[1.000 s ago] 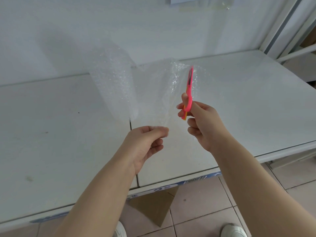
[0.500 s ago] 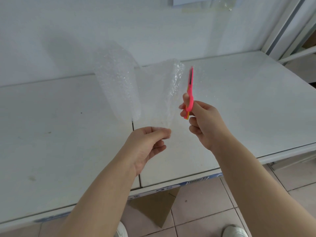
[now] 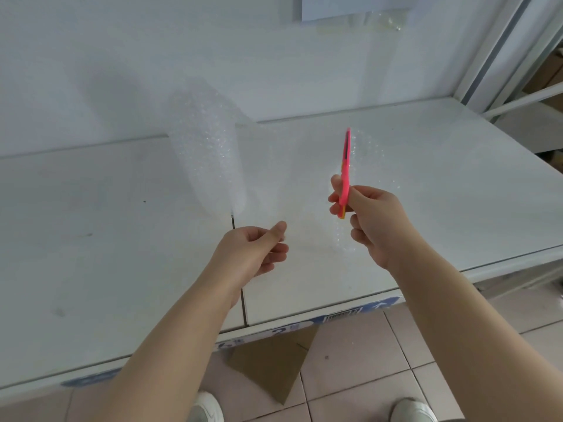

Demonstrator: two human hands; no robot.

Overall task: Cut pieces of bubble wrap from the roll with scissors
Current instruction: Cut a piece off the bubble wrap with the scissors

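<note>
The bubble wrap roll [image 3: 207, 156] stands upright on the white table [image 3: 91, 254], just beyond my left hand. My left hand [image 3: 256, 254] pinches thumb against forefinger on the loose sheet [image 3: 268, 184], which reaches back to the roll and shows only as a faint blur. My right hand [image 3: 374, 220] grips the pink scissors [image 3: 345, 166], blades shut and pointing up and away. A separate piece of bubble wrap [image 3: 370, 159] hangs or lies right behind the scissors and my right hand. Whether that hand touches the piece is unclear.
A white wall rises behind the table, with a paper sheet [image 3: 350, 4] taped high up. Metal shelving [image 3: 518, 95] stands at the right. Brown cardboard [image 3: 274, 363] lies on the tiled floor under the table's front edge, near my shoes.
The sheet that stood curled between roll and scissors has gone slack and blurred. A piece now sits to the right of the scissors. My two hands have drawn apart.
</note>
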